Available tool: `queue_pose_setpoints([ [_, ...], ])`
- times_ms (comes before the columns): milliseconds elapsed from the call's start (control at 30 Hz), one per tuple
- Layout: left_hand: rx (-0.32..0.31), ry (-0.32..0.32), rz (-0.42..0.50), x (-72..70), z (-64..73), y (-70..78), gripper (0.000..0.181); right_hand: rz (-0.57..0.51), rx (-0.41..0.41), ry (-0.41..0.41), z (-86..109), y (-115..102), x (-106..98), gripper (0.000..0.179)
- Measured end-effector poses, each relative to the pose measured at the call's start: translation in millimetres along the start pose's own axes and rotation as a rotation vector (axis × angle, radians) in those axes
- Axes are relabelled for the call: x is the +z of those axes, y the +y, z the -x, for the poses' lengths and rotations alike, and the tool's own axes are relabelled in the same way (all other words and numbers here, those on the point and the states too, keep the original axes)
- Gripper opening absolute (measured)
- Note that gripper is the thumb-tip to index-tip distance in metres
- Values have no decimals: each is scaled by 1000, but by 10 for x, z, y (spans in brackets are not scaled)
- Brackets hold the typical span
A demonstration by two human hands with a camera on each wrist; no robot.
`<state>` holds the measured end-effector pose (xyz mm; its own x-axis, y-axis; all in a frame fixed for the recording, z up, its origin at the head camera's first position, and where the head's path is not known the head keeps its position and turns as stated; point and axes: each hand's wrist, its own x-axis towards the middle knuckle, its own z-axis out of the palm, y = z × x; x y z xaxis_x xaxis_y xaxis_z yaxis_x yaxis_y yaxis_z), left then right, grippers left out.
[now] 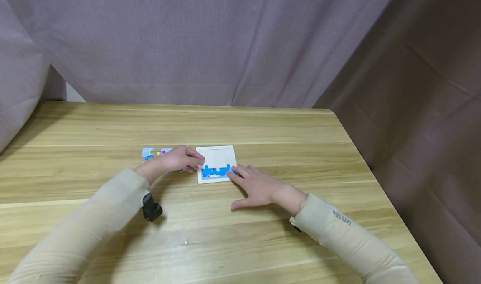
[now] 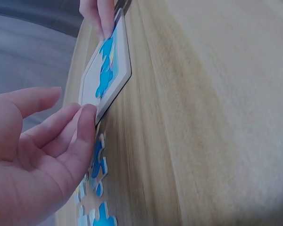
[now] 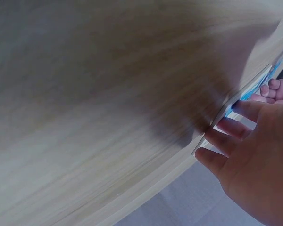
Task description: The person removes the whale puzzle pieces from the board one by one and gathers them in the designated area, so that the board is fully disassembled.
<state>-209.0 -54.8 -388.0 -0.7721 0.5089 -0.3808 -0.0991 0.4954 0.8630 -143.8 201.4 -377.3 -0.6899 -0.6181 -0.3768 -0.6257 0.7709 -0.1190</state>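
A white square puzzle tray (image 1: 217, 156) lies flat on the table, with blue joined puzzle pieces (image 1: 215, 172) filling its near part and its far part bare. My left hand (image 1: 179, 158) is at the tray's left side, fingertips right at the rim. In the left wrist view its thumb stands apart from the bent fingers (image 2: 87, 125). My right hand (image 1: 259, 186) reaches in from the right with fingers spread, fingertips over the tray's right rim and the end of the blue pieces. Loose puzzle pieces (image 1: 148, 152) lie left of the tray, partly hidden beneath my left hand.
The wooden table (image 1: 240, 238) runs back to a grey curtain (image 1: 169, 46), with a darker cloth (image 1: 421, 108) along its right side. A black wrist camera (image 1: 152, 209) hangs from the left sleeve. A tiny white speck (image 1: 186, 242) lies on the near tabletop.
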Motion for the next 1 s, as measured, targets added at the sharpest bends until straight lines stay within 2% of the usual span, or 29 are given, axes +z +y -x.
queue_pose_setpoints([
  [233, 3, -35, 13, 36, -27, 14, 37, 3, -1, 3, -3, 1, -6, 94],
  [467, -10, -20, -3, 44, -23, 23, 37, -2, -4, 1, 3, -6, -10, 92],
  [600, 26, -15, -5, 62, -25, 30, 36, -6, -7, 4, 2, -5, -8, 92],
  [733, 63, -7, 45, 92, -54, 22, 36, 1, -7, 3, -1, -4, -4, 92],
  [1000, 21, 20, 94, 131, -61, 41, 36, 7, -10, 10, -2, -1, -3, 93],
])
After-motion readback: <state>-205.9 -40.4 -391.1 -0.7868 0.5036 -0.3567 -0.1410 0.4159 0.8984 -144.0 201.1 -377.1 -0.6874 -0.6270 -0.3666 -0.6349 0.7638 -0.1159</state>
